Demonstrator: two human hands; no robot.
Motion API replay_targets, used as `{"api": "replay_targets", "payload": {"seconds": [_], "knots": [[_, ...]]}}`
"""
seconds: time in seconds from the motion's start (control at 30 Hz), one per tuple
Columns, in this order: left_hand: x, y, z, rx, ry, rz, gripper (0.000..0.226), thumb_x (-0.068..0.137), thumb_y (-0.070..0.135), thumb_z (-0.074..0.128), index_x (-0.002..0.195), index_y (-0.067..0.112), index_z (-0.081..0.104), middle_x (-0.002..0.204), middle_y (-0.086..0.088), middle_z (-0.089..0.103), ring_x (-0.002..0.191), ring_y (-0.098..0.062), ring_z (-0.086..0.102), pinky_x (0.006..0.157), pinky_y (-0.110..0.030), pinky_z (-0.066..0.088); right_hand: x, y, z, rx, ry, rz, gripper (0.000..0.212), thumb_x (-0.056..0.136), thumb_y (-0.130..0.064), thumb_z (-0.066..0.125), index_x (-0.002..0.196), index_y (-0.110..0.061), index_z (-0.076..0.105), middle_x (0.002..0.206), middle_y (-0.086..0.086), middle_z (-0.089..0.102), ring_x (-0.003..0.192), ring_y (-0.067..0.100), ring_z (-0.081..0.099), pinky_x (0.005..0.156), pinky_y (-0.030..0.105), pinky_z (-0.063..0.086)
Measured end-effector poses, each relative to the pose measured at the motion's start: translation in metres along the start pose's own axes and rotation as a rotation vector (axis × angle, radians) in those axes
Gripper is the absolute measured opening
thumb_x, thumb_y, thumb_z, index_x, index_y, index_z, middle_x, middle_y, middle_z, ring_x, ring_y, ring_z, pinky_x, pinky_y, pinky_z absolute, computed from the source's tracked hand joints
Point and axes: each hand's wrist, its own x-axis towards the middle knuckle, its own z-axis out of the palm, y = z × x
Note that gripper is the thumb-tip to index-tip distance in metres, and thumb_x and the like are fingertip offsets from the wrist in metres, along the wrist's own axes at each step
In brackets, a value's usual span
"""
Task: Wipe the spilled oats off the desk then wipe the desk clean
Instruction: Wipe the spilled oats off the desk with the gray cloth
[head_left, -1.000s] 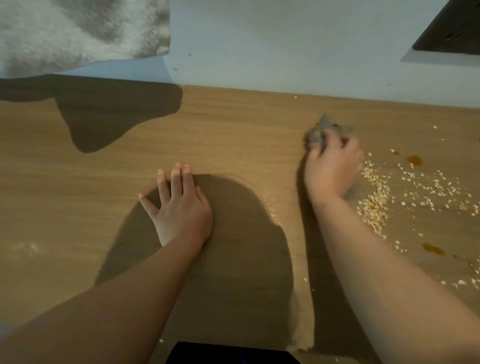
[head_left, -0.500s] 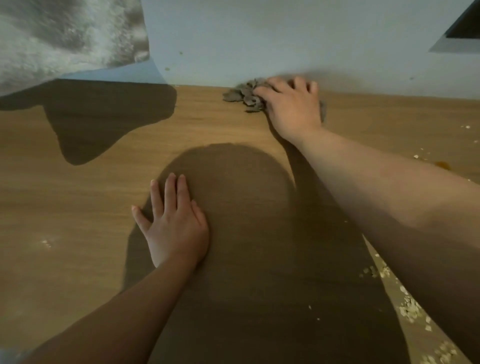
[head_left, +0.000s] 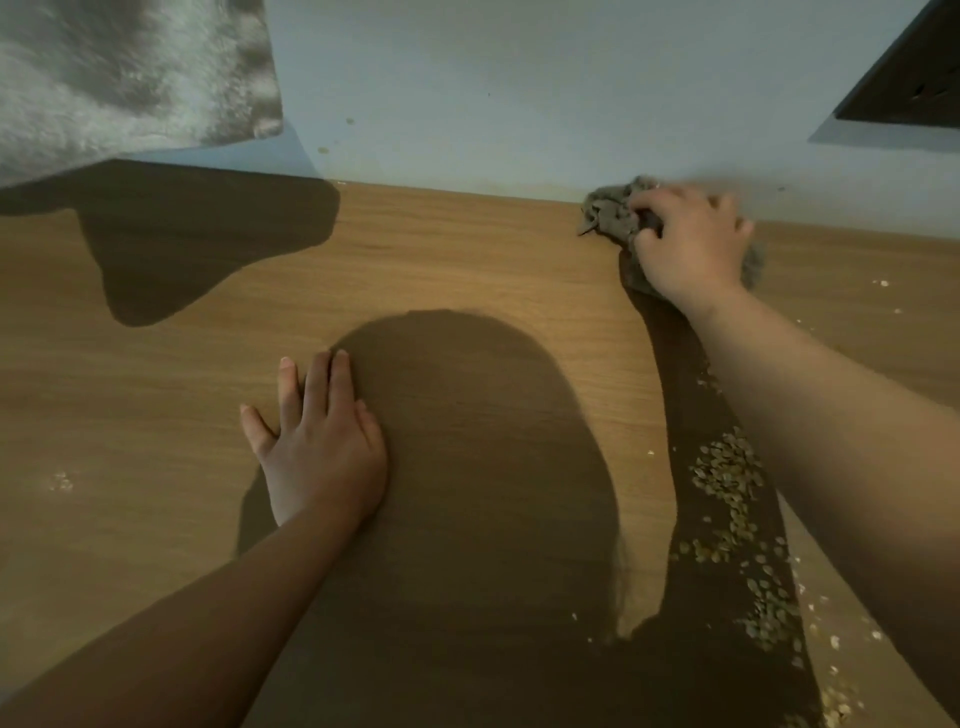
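Wiping along the far edge of the desk

The right hand (head_left: 688, 247) grips a crumpled grey cloth (head_left: 610, 215) on the wooden desk (head_left: 467, 260), right against the pale wall (head_left: 519, 93). The left hand (head_left: 319, 447) rests flat, fingers straight, nearer and to the left. Spilled oats (head_left: 727, 478) lie in a loose trail near the right forearm. A grey fuzzy fabric (head_left: 119, 73) hangs at far left.

We judge this a home interior, not a commercial site. A wood-grain laminate desk (head_left: 467, 270) fills the lower frame and butts against a plain, pale blue painted wall (head_left: 519, 93) bearing small stains. Fluffy grey-white fabric (head_left: 119, 78) shows at upper left, a dark-framed fixture (head_left: 914, 78) at upper right. Loose oats (head_left: 727, 467) lie at lower right.
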Motion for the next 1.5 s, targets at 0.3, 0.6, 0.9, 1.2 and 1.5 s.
{"api": "replay_targets", "payload": {"seconds": [0.3,0.6,0.9,1.2,1.5], "knots": [[0.001,-0.001,0.001,-0.017,0.007,0.018,0.053,0.099,0.031,0.023,0.15,0.021,0.014,0.157,0.004,0.011,0.146,-0.019,-0.004,0.114,-0.056,0.001,-0.084,-0.002,-0.001,0.147,-0.241,-0.239,0.02,0.092,-0.021,0.05,0.098,-0.034,0.064,0.117,-0.016,0.054,0.111,0.015,0.04,0.1,0.036,0.022],[0.002,-0.002,0.003,-0.01,0.006,0.041,0.052,0.098,0.029,0.023,0.148,0.018,0.016,0.156,0.002,0.012,0.145,-0.022,0.0,0.113,-0.059,0.004,-0.077,0.006,-0.007,0.025,-0.177,-0.06,0.046,0.095,-0.021,0.042,0.137,-0.038,0.041,0.148,-0.008,0.034,0.129,0.023,0.031,0.106,0.041,0.02],[0.001,-0.004,0.005,-0.004,0.004,0.062,0.051,0.099,0.029,0.02,0.148,0.02,0.014,0.158,0.003,0.008,0.146,-0.024,-0.003,0.112,-0.061,0.002,-0.216,-0.026,0.002,0.241,-0.42,-0.515,0.035,0.075,-0.037,0.043,0.098,-0.035,0.069,0.108,-0.016,0.062,0.093,0.017,0.048,0.077,0.035,0.034],[-0.001,-0.004,0.002,0.018,-0.028,0.118,0.052,0.1,0.022,0.019,0.151,0.02,0.011,0.159,0.004,0.004,0.146,-0.022,-0.006,0.113,-0.061,-0.001,-0.169,-0.029,0.008,0.112,-0.218,-0.282,0.042,0.091,-0.02,0.048,0.13,-0.035,0.052,0.136,-0.016,0.047,0.115,0.015,0.039,0.096,0.032,0.021],[0.006,0.008,-0.003,0.034,-0.062,0.222,0.053,0.099,0.013,0.024,0.15,0.02,0.014,0.159,0.003,0.005,0.146,-0.02,-0.005,0.112,-0.062,0.001,-0.186,-0.022,-0.023,0.388,-0.356,-0.478,0.033,0.072,-0.038,0.043,0.087,-0.027,0.07,0.09,-0.017,0.064,0.085,0.01,0.054,0.085,0.037,0.04]]}}
